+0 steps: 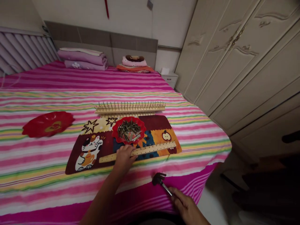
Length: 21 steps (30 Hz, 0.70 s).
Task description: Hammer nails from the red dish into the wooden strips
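My left hand (123, 158) rests on a long wooden strip (150, 149) with a row of small holes, fingers curled over its left part. The strip lies across a colourful cat-print mat (93, 147) on the bed. My right hand (185, 204) is closed on the handle of a small black-headed hammer (159, 179) near the bed's front edge. Behind the strip a red scalloped dish (117, 129) holds a heap of metal nails (128, 130). Farther back lie wooden strips (130, 108) with nails standing upright in a row.
A second red dish (48, 124), with no nails in it, lies left on the striped bedspread (47, 156). Folded bedding (83, 58) and a plush toy (134, 58) sit by the headboard. A cream wardrobe (246, 62) stands right, a nightstand (170, 78) beside it.
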### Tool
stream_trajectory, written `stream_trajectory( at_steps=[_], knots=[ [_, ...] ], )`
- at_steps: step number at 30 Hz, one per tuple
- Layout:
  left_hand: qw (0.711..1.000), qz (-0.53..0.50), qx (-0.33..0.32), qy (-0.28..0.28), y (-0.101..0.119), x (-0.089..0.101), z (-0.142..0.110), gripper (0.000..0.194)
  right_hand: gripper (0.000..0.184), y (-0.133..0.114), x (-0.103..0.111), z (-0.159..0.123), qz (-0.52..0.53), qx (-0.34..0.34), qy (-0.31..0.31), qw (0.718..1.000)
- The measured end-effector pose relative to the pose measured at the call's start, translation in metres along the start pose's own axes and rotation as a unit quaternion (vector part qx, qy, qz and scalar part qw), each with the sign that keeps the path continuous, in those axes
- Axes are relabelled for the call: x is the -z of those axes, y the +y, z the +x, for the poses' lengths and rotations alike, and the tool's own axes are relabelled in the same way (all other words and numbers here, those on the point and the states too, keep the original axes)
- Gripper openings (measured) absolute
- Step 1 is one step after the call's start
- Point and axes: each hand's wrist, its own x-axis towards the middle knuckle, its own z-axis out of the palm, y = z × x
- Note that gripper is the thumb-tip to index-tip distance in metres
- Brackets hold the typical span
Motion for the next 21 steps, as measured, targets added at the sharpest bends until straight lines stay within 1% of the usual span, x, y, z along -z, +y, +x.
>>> stream_trajectory(
  at_steps=[2, 4, 6, 8, 9, 10, 12, 14, 16, 18, 21],
  knots=[
    [1.000, -0.001, 0.002, 0.002, 0.005, -0.001, -0.001, 0.028, 0.037, 0.007, -0.001, 0.003, 0.018, -0.016, 0.009, 1.000],
    [1.000, -0.008, -0.005, 0.016, 0.006, 0.004, -0.002, 0.029, 0.037, 0.017, -0.003, 0.005, 0.048, -0.040, 0.017, 0.998],
    [0.999, -0.020, -0.013, 0.047, 0.005, 0.015, -0.001, 0.025, 0.037, 0.025, -0.007, 0.008, 0.096, -0.069, 0.015, 0.993],
    [0.997, -0.017, -0.001, 0.080, 0.005, 0.028, 0.008, 0.021, 0.038, 0.030, -0.010, 0.010, 0.145, -0.097, 0.006, 0.985],
    [0.996, -0.005, 0.012, 0.086, 0.006, 0.033, 0.016, 0.021, 0.038, 0.030, -0.011, 0.010, 0.163, -0.104, 0.001, 0.981],
    [0.996, 0.012, 0.025, 0.079, 0.007, 0.038, 0.024, 0.020, 0.038, 0.030, -0.012, 0.011, 0.175, -0.107, -0.001, 0.979],
    [0.998, 0.043, 0.042, 0.023, 0.012, 0.041, 0.045, 0.018, 0.038, 0.028, -0.012, 0.012, 0.189, -0.105, -0.004, 0.976],
    [0.994, 0.073, 0.061, -0.049, 0.017, 0.039, 0.064, 0.017, 0.038, 0.027, -0.011, 0.013, 0.199, -0.096, -0.007, 0.975],
    [0.987, 0.099, 0.086, -0.094, 0.022, 0.034, 0.078, 0.017, 0.038, 0.027, -0.011, 0.013, 0.206, -0.089, -0.011, 0.974],
    [0.982, 0.112, 0.107, -0.113, 0.023, 0.031, 0.087, 0.018, 0.037, 0.029, -0.011, 0.013, 0.212, -0.087, -0.012, 0.973],
    [0.979, 0.107, 0.121, -0.121, 0.020, 0.029, 0.092, 0.018, 0.036, 0.029, -0.012, 0.013, 0.223, -0.093, -0.012, 0.970]
  ],
)
